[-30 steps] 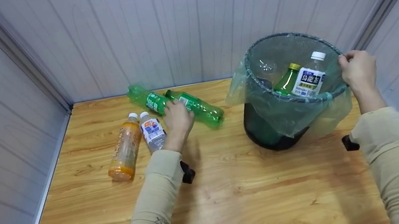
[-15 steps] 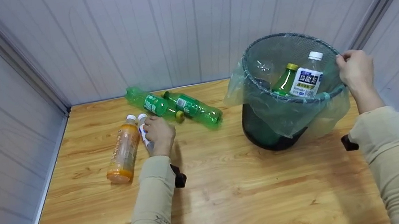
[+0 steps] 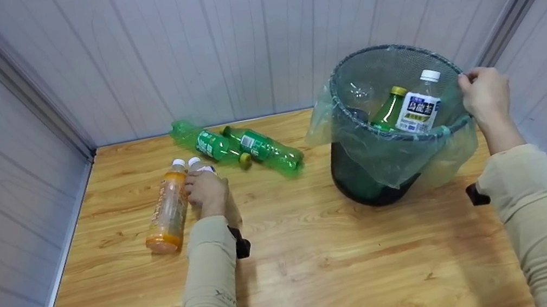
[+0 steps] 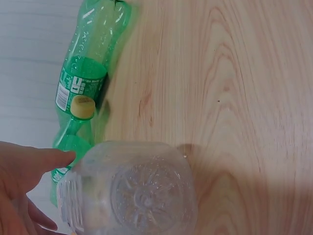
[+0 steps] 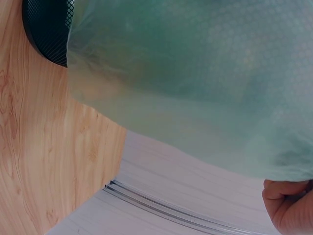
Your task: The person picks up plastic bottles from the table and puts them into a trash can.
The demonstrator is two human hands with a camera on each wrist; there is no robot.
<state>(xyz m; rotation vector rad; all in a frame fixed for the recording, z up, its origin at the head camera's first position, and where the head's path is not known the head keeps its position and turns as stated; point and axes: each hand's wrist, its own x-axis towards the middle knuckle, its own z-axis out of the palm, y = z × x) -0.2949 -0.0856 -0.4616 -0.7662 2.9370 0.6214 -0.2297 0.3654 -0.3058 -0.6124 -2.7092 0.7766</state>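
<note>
My left hand (image 3: 207, 190) lies over a small clear bottle with a white cap (image 3: 193, 161), its fingers reaching the gap beside the orange-banded bottle (image 3: 168, 211). The left wrist view shows the clear bottle's ribbed base (image 4: 146, 196), with the thumb of my left hand (image 4: 22, 183) extended by its side; contact is hard to tell. My right hand (image 3: 487, 93) pinches the rim of a mesh bin (image 3: 388, 47) and its green liner bag (image 3: 378, 159). In the right wrist view, curled fingers (image 5: 288, 205) hold the bag's edge (image 5: 195, 107).
Two green bottles (image 3: 214, 143) (image 3: 273, 153) lie touching near the back wall (image 3: 234, 44). Inside the bin stand a yellow-capped green bottle (image 3: 391, 108) and a labelled white-capped bottle (image 3: 419, 109), beside a clear one (image 3: 360, 93). Side walls flank the wooden table (image 3: 326, 277).
My left hand has moved from the green bottles down and left to the small clear bottle, leaving a yellow cap uncovered. My right hand keeps its hold at the bin's rim.
</note>
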